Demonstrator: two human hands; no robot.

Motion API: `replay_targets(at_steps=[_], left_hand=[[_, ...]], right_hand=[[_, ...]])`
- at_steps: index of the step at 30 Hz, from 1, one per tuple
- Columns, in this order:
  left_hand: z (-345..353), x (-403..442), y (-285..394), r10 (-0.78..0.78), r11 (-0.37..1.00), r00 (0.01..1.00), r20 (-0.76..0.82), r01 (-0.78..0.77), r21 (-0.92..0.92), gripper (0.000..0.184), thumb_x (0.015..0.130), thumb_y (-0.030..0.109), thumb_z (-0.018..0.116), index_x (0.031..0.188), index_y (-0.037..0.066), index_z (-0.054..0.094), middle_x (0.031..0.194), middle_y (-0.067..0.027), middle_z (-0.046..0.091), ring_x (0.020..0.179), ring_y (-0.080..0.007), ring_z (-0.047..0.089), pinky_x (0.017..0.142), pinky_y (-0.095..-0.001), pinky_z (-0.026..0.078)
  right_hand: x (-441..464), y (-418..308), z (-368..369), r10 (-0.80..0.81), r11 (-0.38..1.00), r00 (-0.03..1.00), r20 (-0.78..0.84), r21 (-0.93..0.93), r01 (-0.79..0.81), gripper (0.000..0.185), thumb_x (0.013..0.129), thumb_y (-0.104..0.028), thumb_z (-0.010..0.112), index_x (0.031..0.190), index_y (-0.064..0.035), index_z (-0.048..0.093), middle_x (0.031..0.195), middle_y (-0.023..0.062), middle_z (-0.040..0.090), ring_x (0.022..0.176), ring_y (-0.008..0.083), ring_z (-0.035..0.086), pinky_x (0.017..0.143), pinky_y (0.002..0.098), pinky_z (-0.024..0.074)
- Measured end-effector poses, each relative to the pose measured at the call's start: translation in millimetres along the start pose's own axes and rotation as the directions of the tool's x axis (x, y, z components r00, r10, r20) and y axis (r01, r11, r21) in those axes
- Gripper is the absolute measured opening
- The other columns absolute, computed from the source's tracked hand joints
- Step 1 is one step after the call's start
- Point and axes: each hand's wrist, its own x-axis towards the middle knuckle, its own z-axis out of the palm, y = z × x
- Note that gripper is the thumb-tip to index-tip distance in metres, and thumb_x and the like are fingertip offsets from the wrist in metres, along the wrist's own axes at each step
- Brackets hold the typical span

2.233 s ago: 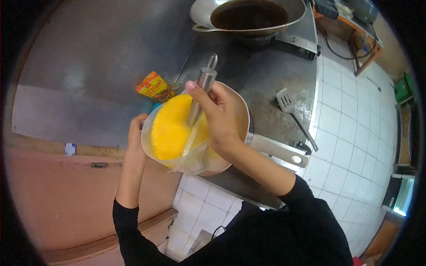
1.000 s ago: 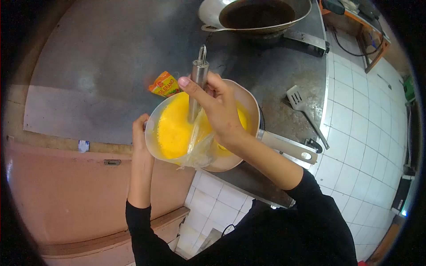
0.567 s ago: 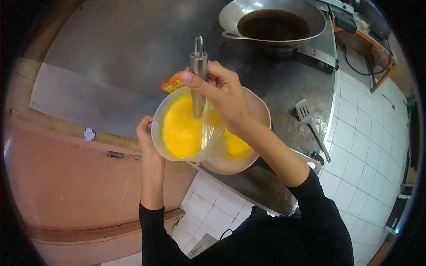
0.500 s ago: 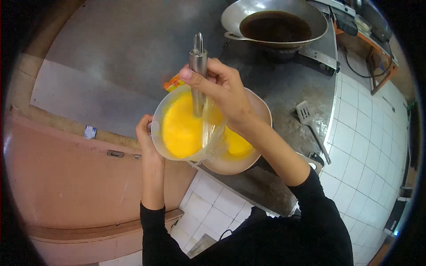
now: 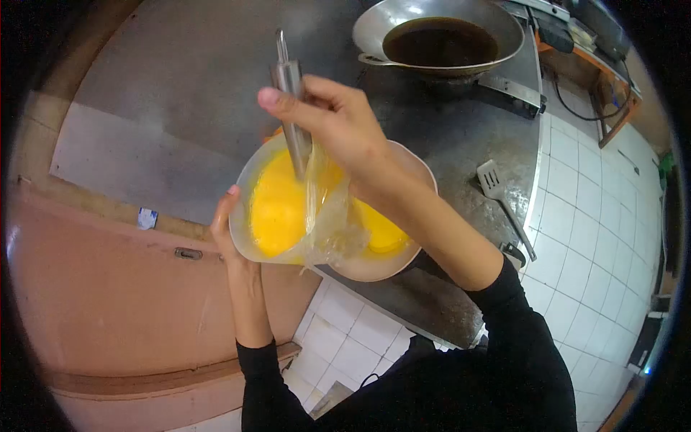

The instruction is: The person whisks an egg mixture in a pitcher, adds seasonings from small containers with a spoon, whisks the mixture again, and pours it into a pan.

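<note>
A pale, translucent bowl [image 5: 245,241] of bright yellow liquid, like beaten egg, is tilted in my left hand [image 5: 228,227], which grips its left side with the thumb at the rim. My right hand [image 5: 338,122] is closed around the steel handle of a whisk [image 5: 290,86] that stands in the bowl; its head is hidden. Clear plastic film [image 5: 335,237] hangs below my right hand over the bowl's right side. Beneath and to the right is a light-coloured pan [image 5: 425,173] with yellow liquid in it, partly covered by my right forearm.
A large wok [image 5: 367,32] of dark liquid stands on a burner at the back. A slotted turner [image 5: 493,180] lies near the right edge of the metal counter [image 5: 180,86]. Part of an orange packet shows behind the bowl. A small blue-white packet [image 5: 147,218] lies at the left edge.
Both hands have shifted left with the bowl and whisk. The whisk handle leans further left, and more of the plastic film shows between the bowl and the pan.
</note>
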Motion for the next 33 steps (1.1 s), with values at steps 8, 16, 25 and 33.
replay_targets(at_steps=[8,16,25,33], left_hand=[[3.3,-17.9,-13.8,-0.022,0.998,0.994,-0.103,0.017,-0.055,0.037,0.082,0.027,0.055,0.099,-0.006,0.055,0.093,-0.0152,0.060,0.081,-0.0217,0.061,0.071,-0.0321,0.050],[10.5,-22.3,-11.2,-0.104,0.973,0.988,-0.117,0.076,-0.218,0.037,0.084,0.027,0.056,0.098,-0.007,0.056,0.091,-0.0166,0.062,0.080,-0.0243,0.062,0.070,-0.0321,0.051],[10.2,-27.2,-10.0,-0.142,0.968,0.975,-0.169,0.101,-0.231,0.029,0.080,0.024,0.062,0.091,-0.002,0.057,0.085,-0.0145,0.062,0.075,-0.0228,0.062,0.067,-0.0311,0.051],[-5.1,-27.9,-18.0,-0.153,0.952,0.980,-0.127,0.112,-0.285,0.027,0.078,0.023,0.063,0.090,0.001,0.055,0.082,-0.0127,0.061,0.073,-0.0218,0.062,0.067,-0.0314,0.050]], right_hand=[[-2.5,11.7,-21.0,0.049,0.999,0.990,0.134,0.013,-0.052,0.051,0.078,-0.054,0.057,0.085,-0.0036,0.065,0.068,0.0024,0.056,0.064,0.0090,0.048,0.059,0.0220,0.0359],[-6.4,55.6,-50.6,0.504,0.842,0.769,0.394,-0.026,-0.538,0.080,0.084,-0.069,0.019,0.115,-0.0038,0.053,0.112,0.0109,0.054,0.102,0.0160,0.051,0.090,0.0295,0.0389],[-10.4,71.2,-49.2,0.511,0.812,0.746,0.427,0.044,-0.582,0.080,0.086,-0.066,0.017,0.118,0.0014,0.047,0.104,0.0088,0.057,0.095,0.0150,0.053,0.087,0.0290,0.0404],[-25.8,70.7,-45.0,0.350,0.793,0.806,0.477,0.307,-0.526,0.076,0.085,-0.066,0.018,0.113,-0.0014,0.046,0.115,0.0131,0.053,0.110,0.0193,0.048,0.096,0.0300,0.0352]])
